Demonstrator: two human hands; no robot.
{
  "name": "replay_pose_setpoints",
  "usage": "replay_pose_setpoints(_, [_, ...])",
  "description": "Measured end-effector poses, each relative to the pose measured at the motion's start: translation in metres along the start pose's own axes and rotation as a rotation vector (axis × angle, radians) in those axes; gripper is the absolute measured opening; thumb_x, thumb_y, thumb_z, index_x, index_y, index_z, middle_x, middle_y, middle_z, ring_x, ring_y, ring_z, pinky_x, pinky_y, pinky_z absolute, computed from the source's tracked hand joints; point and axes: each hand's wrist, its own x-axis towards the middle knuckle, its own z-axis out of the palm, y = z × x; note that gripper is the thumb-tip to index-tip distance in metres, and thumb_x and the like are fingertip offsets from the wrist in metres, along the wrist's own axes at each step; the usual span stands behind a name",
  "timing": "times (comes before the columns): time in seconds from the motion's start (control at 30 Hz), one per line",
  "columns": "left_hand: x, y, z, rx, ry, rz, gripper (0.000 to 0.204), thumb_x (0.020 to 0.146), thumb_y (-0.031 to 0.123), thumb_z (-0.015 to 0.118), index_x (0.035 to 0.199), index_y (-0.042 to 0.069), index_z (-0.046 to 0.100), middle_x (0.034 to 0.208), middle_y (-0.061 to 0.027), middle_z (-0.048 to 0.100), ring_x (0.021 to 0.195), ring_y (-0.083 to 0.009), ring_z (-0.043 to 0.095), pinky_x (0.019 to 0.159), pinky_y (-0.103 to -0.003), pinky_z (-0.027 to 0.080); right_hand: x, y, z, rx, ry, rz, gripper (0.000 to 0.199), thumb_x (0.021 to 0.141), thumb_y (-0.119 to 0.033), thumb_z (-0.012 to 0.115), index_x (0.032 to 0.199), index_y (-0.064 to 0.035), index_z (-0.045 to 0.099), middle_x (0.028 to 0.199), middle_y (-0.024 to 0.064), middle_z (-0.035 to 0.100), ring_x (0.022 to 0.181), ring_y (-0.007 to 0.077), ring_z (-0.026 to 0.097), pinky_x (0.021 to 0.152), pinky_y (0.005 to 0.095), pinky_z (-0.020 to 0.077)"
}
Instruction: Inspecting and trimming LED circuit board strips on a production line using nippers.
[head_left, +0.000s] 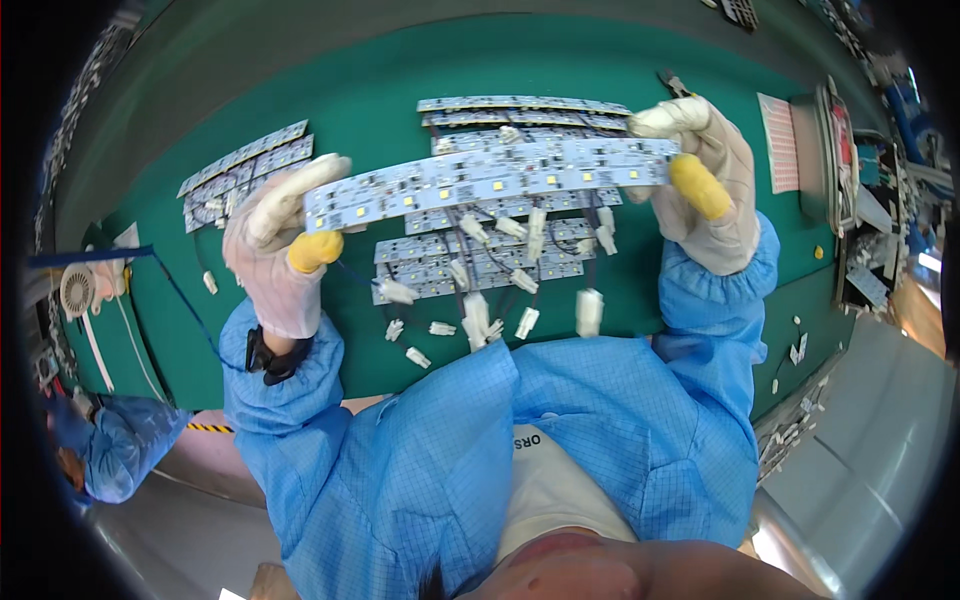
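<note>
Between my two gloved hands a long white LED circuit board is held up over the bench, its row of small yellowish LEDs showing. My left hand pinches its left end, yellow thumb tip in front and fingers behind. At the right end my right hand grips it the same way. Beneath it lie more LED boards in rows, partly hidden by the held one. Dark wires with white connectors trail from them toward me. A wrist strap with a blue cord circles my left wrist.
Another group of LED boards lies at the left on the green mat. Pliers rest beyond my right hand. A printed sheet and a metal tray are at the right. A small white fan stands far left, near another person's blue sleeve.
</note>
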Motion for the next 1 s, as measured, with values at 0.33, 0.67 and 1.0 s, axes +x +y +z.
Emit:
replay_pose_setpoints(0.33, [-0.004,-0.011,0.002,-0.088,0.056,0.014,0.06,0.079,0.045,0.066,0.113,-0.004,0.056,0.099,-0.0197,0.065,0.085,-0.0201,0.065,0.069,-0.028,0.054,0.001,0.001,-0.008,-0.015,-0.064,-0.047,0.032,0.083,-0.014,0.064,0.107,0.0041,0.053,0.088,0.0127,0.063,0.063,0.0083,0.059,0.037,0.0132,0.0334])
replay_pose_setpoints(0.67, [0.001,-0.017,0.014,-0.071,0.167,0.075,0.063,0.081,0.046,0.063,0.119,-0.003,0.053,0.104,-0.0171,0.063,0.085,-0.0189,0.064,0.072,-0.026,0.051,-0.003,-0.012,-0.007,-0.097,-0.118,-0.005,0.041,0.085,-0.019,0.061,0.113,0.0076,0.047,0.106,0.0181,0.059,0.092,0.0186,0.061,0.072,0.0258,0.0513])
replay_pose_setpoints(1.0, [0.012,0.006,0.009,0.367,-0.067,-0.082,0.059,0.091,0.055,0.039,0.115,0.005,0.06,0.088,-0.0081,0.068,0.075,-0.0123,0.064,0.074,-0.026,0.046,0.0,-0.02,-0.008,-0.053,-0.173,0.157,0.05,0.086,-0.031,0.061,0.114,0.0084,0.047,0.109,0.0197,0.056,0.09,0.0198,0.061,0.07,0.026,0.0516])
